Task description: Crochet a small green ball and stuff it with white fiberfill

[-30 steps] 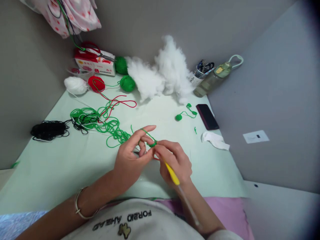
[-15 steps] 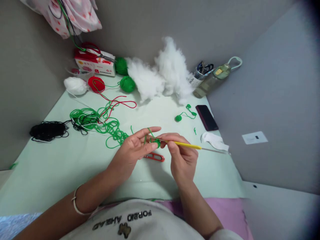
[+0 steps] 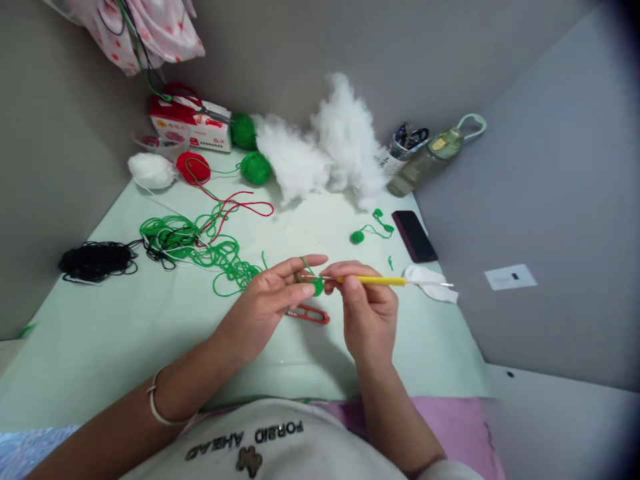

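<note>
My left hand [image 3: 273, 290] pinches a small green crochet piece [image 3: 318, 287] between thumb and fingers, with green yarn looped over its raised index finger. My right hand [image 3: 369, 303] is closed around the yellow grip of a crochet hook [image 3: 380, 281], held almost level. The hook's thin metal tip points left and meets the green piece; whether it passes through a stitch is too small to tell. Beneath the left hand lies a red thread snipper [image 3: 313, 314], partly covered by the fingers. Tangled green yarn [image 3: 235, 263] spreads on the table left of that hand.
White stuffing [image 3: 345, 147] stands at the back, beside green yarn balls [image 3: 255, 168], a red ball [image 3: 193, 168] and scissors on a box [image 3: 200, 133]. Black yarn [image 3: 97, 261] lies far left. Rightward are a phone [image 3: 415, 236], a bottle [image 3: 425, 162], a pen cup [image 3: 397, 153] and small green crocheted pieces [image 3: 357, 237].
The crochet hook has turned from slanting down to the right to nearly level, its back end rising. My right hand has rotated slightly with it; the left hand has shifted a little right.
</note>
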Demonstrator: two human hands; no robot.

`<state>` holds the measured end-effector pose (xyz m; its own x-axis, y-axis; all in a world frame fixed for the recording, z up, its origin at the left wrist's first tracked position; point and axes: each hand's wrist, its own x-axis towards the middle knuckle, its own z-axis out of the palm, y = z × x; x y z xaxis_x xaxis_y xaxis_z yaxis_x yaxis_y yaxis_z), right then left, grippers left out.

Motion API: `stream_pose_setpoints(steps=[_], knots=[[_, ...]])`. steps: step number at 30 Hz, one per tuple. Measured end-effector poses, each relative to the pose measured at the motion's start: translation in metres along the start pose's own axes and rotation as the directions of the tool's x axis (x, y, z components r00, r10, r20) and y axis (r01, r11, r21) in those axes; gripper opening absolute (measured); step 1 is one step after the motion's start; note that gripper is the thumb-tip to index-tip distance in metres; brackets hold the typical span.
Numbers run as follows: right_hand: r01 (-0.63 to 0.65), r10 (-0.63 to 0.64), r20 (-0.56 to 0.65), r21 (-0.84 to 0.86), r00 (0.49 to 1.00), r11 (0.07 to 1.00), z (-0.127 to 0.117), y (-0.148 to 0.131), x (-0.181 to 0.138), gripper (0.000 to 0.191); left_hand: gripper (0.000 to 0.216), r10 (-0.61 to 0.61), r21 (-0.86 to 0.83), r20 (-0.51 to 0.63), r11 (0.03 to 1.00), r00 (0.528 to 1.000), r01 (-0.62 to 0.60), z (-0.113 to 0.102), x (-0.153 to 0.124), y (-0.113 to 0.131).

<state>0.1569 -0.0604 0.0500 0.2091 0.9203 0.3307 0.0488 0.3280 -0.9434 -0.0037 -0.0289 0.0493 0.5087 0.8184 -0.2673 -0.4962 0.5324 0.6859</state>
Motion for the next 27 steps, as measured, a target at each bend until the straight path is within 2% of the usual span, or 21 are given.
stream_pose_setpoints(steps=[3,8,12,15,18,23,27], knots=[[-0.040,0.041,0.018,-0.035,0.999,0.999,0.001,0.002,-0.002,0.015,0.035,0.041,0.072,0.005,0.997,0.999,-0.042,0.000,-0.001,-0.003],[-0.098,0.098,0.006,0.059,0.995,0.993,-0.003,0.003,-0.001,0.021,0.034,0.083,0.191,-0.038,0.979,0.996,-0.075,-0.004,-0.003,-0.004],[-0.070,0.069,0.025,0.065,0.997,0.995,-0.003,-0.002,-0.002,0.020,0.034,0.104,0.280,-0.065,0.957,0.992,-0.082,-0.006,-0.007,-0.004],[-0.021,0.020,0.016,0.006,1.000,1.000,-0.002,-0.006,-0.005,0.019,0.035,0.144,0.337,-0.090,0.935,0.985,-0.106,-0.006,-0.008,-0.003],[-0.017,0.018,0.013,-0.014,1.000,1.000,-0.002,-0.007,-0.005,0.020,0.034,0.139,0.339,-0.084,0.935,0.987,-0.103,-0.006,-0.008,-0.002],[-0.106,0.105,0.014,0.087,0.994,0.991,-0.001,-0.001,-0.001,0.021,0.031,0.102,0.300,-0.070,0.951,0.992,-0.077,-0.005,-0.007,0.000],[-0.114,0.114,0.013,0.102,0.993,0.988,0.001,0.001,-0.001,0.021,0.033,0.103,0.290,-0.068,0.954,0.992,-0.079,-0.006,-0.007,-0.001]])
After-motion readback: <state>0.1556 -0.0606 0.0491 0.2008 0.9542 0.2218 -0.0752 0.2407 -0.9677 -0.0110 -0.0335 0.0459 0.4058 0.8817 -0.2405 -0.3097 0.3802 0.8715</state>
